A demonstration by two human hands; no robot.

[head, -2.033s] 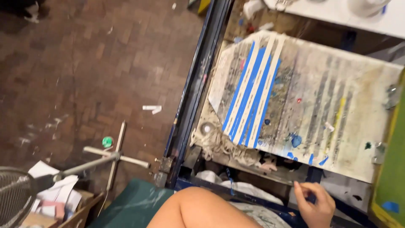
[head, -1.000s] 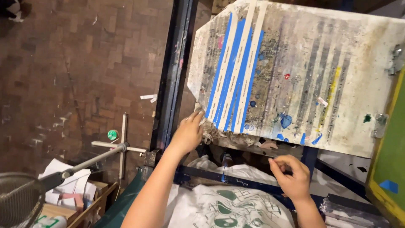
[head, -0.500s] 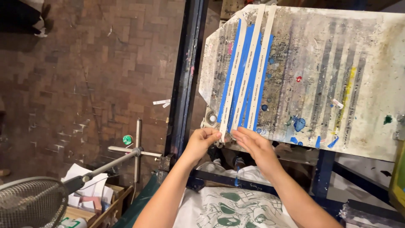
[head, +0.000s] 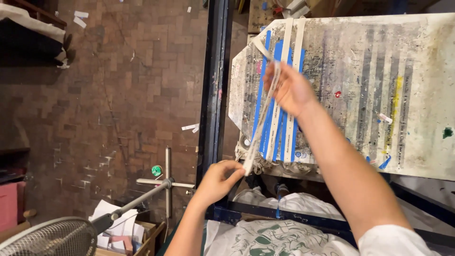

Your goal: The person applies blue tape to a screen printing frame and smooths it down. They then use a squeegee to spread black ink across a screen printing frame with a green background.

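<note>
My left hand (head: 219, 178) pinches the near end of a long white tape strip (head: 263, 118) at the front edge of a paint-stained printing board (head: 360, 80). My right hand (head: 290, 89) is raised over the board and grips the same strip farther along, holding it lifted off the surface. Blue and white tape strips (head: 280, 128) still lie side by side along the board's left part. The lifted strip runs taut between my two hands.
A dark blue metal frame (head: 213, 95) runs along the board's left side. Brick floor (head: 109, 95) lies to the left with paper scraps and a green tape roll (head: 156, 170). A standing fan (head: 52, 237) and a box of papers (head: 123, 232) sit lower left. A printed white shirt (head: 265, 237) covers my lap.
Both hands came together at the board's near edge. Now my right hand has moved up and away over the board, peeling the white strip up, while the left keeps the near end.
</note>
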